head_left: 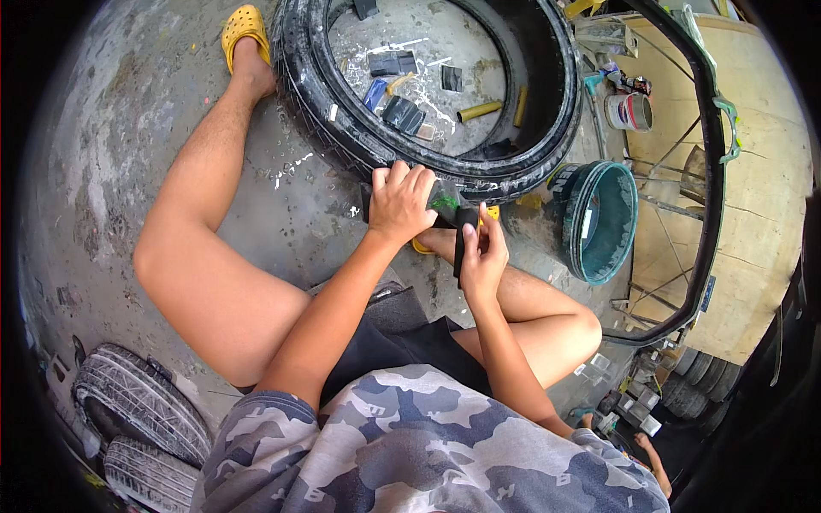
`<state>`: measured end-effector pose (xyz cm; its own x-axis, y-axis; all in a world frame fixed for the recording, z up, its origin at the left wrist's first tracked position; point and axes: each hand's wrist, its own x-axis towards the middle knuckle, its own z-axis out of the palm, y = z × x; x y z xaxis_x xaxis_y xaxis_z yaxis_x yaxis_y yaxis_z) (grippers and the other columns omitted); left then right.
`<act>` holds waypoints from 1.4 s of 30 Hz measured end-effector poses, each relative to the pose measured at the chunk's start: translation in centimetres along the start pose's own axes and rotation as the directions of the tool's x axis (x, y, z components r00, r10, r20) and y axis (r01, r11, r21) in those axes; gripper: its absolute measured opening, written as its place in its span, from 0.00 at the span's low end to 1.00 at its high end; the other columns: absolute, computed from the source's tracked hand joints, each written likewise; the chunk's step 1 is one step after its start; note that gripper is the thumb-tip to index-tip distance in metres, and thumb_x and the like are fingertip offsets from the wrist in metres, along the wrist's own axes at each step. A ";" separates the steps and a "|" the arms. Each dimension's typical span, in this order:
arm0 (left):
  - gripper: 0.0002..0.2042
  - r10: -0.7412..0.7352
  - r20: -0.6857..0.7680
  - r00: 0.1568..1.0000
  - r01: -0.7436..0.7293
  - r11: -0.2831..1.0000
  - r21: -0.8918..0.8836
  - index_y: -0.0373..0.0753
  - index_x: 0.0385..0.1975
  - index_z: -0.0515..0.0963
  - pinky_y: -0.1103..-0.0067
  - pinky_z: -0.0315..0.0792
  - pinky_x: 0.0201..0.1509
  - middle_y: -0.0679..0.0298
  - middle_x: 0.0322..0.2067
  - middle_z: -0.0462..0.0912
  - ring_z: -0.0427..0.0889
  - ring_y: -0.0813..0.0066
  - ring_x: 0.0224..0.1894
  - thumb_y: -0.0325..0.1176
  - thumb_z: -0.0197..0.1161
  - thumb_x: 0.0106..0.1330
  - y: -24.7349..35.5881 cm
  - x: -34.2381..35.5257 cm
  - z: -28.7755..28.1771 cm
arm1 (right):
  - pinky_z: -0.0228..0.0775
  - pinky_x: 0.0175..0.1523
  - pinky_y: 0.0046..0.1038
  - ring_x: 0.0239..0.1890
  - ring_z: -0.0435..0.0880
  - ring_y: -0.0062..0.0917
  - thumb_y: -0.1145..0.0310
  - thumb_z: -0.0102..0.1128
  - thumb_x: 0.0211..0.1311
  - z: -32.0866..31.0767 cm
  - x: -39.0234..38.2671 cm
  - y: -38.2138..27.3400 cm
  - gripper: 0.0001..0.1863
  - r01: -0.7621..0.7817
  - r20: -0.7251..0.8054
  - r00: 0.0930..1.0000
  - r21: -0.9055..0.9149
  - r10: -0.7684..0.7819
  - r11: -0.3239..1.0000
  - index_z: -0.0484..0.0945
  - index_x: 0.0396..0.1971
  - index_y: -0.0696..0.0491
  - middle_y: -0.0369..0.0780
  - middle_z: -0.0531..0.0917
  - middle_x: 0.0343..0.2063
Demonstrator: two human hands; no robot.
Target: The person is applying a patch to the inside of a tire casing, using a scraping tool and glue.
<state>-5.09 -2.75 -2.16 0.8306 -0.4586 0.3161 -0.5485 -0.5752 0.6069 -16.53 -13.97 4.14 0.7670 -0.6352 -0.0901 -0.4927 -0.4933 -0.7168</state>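
Note:
A large black tyre lies on its side on the floor in front of me. At its near rim my left hand is closed, fingers curled down over a dark flat piece that mostly hides beneath it. What those fingers grip cannot be made out. Bright green marks show on a dark surface between my hands. My right hand pinches a black flat strip between thumb and fingers, held upright just right of the green marks.
Inside the tyre ring lie dark rubber pieces and a yellowish tube. A teal bucket stands right of the tyre, near a small white bucket. A black-edged frame leans beside plywood. Treaded tyres lie lower left; another person's arm shows lower right.

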 end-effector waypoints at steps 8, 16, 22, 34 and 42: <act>0.22 0.019 -0.001 1.000 -0.019 1.000 0.008 0.44 0.36 0.74 0.65 0.60 0.48 0.69 0.36 0.78 0.73 0.65 0.43 0.37 0.70 0.37 0.3 0.6 0.4 | 0.64 0.33 0.21 0.26 0.66 0.17 0.76 0.62 0.62 1.9 3.8 -1.8 0.21 0.338 -0.187 0.916 -0.113 -0.354 0.934 0.77 0.56 0.58 0.34 0.72 0.24; 0.20 0.024 -0.025 0.999 -0.023 0.998 0.064 0.43 0.35 0.74 0.66 0.59 0.45 0.67 0.33 0.77 0.73 0.63 0.41 0.33 0.67 0.38 0.1 0.3 0.3 | 0.71 0.46 0.38 0.39 0.79 0.45 0.75 0.62 0.60 3.3 5.7 -3.0 0.20 0.284 -0.163 0.947 0.016 -0.278 0.959 0.76 0.53 0.58 0.49 0.78 0.35; 0.22 0.017 -0.008 1.000 -0.017 0.996 0.089 0.44 0.35 0.74 0.65 0.61 0.49 0.68 0.35 0.77 0.73 0.64 0.43 0.35 0.69 0.34 -0.3 -0.1 0.5 | 0.72 0.51 0.34 0.42 0.80 0.42 0.78 0.60 0.61 1.4 0.4 0.8 0.23 0.238 -0.126 0.966 0.085 -0.227 0.967 0.74 0.58 0.58 0.49 0.79 0.38; 0.21 -0.025 0.081 0.996 0.022 0.999 0.043 0.42 0.34 0.74 0.66 0.59 0.48 0.68 0.35 0.78 0.72 0.64 0.42 0.36 0.69 0.37 0.5 0.5 0.1 | 0.73 0.43 0.34 0.34 0.79 0.41 0.78 0.63 0.58 1.1 2.1 -0.8 0.20 0.255 -0.093 0.963 0.015 -0.252 0.967 0.77 0.52 0.60 0.47 0.78 0.33; 0.20 -0.008 0.058 0.998 0.004 0.998 0.059 0.46 0.34 0.72 0.66 0.60 0.47 0.70 0.34 0.76 0.72 0.66 0.42 0.35 0.69 0.38 0.3 0.5 -0.3 | 0.70 0.45 0.37 0.36 0.76 0.41 0.81 0.61 0.54 1.1 0.9 -0.3 0.22 0.337 -0.045 0.939 -0.094 -0.342 0.937 0.77 0.53 0.60 0.48 0.76 0.33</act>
<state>-4.82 -2.95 -1.61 0.8278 -0.4925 0.2685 -0.5495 -0.6160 0.5644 -15.19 -13.77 3.56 0.8701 -0.4541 0.1918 -0.2416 -0.7321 -0.6370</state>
